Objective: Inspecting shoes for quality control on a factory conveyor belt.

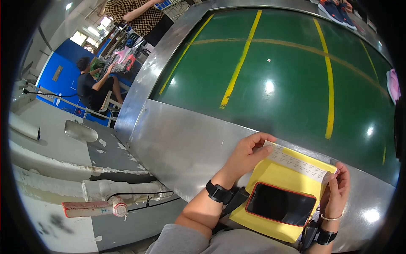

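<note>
Yellow paper, an envelope-like sheet [277, 180], sits in the lower right of the frame, and along its top edge runs a white label strip [298, 163] printed with small rows I cannot read. I see the strip slanting from upper left down to lower right, its long axis following the sheet's upper edge. On the lower half of the sheet lies a dark phone [281, 204] with a red rim, screen up and black, its long axis roughly level across the frame and tipped slightly down to the right. My left hand [247, 154] comes up from the lower middle, wrist bent, fingers curled over the strip's left end, thumb and fingertips pinching it. My right hand [338, 190] rises at the lower right edge, fingers closed on the strip's right end and the sheet's corner. Both wrists carry black bands, the right also a thin bracelet. Behind the sheet a metal rim [177, 139] borders a green surface [279, 67] with yellow lines. At the upper left a seated person [91, 86] handles pink and dark packets against blue panels
</note>
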The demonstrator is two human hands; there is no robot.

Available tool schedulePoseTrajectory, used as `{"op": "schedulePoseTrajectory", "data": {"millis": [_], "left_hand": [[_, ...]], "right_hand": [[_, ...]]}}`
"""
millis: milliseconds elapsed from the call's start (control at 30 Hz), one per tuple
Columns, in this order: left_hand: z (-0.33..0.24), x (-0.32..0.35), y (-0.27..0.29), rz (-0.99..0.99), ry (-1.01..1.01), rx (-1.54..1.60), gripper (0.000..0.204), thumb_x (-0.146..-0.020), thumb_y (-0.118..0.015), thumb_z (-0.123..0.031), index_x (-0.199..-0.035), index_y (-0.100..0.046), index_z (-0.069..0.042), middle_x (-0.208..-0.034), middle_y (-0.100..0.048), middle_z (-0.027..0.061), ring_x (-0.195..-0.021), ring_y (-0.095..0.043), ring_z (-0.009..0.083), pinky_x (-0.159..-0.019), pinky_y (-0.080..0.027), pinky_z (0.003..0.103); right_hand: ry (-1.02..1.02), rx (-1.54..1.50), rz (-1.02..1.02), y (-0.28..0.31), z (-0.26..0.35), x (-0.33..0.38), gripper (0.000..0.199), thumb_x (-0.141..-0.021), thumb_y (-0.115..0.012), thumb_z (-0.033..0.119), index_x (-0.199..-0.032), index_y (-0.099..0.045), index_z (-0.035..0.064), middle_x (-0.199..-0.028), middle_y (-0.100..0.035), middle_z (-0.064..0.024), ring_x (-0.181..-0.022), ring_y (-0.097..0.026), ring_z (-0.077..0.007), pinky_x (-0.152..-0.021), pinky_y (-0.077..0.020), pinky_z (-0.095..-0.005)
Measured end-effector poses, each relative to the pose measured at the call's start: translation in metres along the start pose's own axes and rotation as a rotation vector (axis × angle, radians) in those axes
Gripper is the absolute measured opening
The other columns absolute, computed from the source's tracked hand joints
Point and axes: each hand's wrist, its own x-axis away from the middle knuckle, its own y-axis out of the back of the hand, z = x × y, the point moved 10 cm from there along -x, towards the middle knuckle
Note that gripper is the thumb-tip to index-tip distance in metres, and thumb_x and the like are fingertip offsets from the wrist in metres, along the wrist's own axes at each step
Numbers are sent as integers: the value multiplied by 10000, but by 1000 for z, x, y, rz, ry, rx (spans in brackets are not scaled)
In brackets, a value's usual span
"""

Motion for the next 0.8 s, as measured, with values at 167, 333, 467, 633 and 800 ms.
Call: {"op": "schedulePoseTrajectory", "data": {"millis": [167, 333, 467, 633, 800], "left_hand": [[4, -2, 2, -19, 15, -25, 224, -845, -552, -52, -1067, -535, -33, -870, -561, 1, -800, -516, 53, -722, -425, 190], [2, -1, 1, -46, 39, -41, 219, -836, -558, -36, -1055, -546, -29, -859, -558, -2, -780, -515, 52, -717, -428, 194], [1, 0, 4, -69, 45, -87, 214, -834, -558, -25, -1047, -553, -29, -855, -556, -1, -772, -514, 53, -714, -429, 194], [1, 0, 2, -53, 34, -54, 211, -837, -550, -22, -1048, -553, -33, -849, -556, 0, -772, -514, 54, -708, -433, 195], [-1, -1, 0, -16, 5, -14, 216, -847, -539, -33, -1062, -539, -35, -856, -554, 11, -776, -523, 64, -704, -445, 201]], "right_hand": [[3, 11, 0, 5, -2, -1, 320, -833, -547, 36, -1130, -446, -24, -967, -472, -29, -888, -447, -92, -839, -349, -206], [-18, 12, -18, 4, -3, 1, 328, -833, -545, 35, -1140, -443, -19, -976, -471, -31, -901, -446, -98, -849, -342, -209], [-15, 18, -22, 5, -4, 1, 330, -832, -549, 39, -1141, -446, -12, -984, -470, -30, -906, -443, -99, -857, -336, -212], [-5, 12, -12, 5, -4, 1, 333, -828, -558, 45, -1139, -450, -6, -982, -470, -23, -898, -437, -93, -852, -339, -212], [38, 38, -14, 4, -1, 1, 316, -820, -574, 44, -1113, -467, -4, -926, -456, -1, -839, -416, -77, -791, -345, -190]]}}
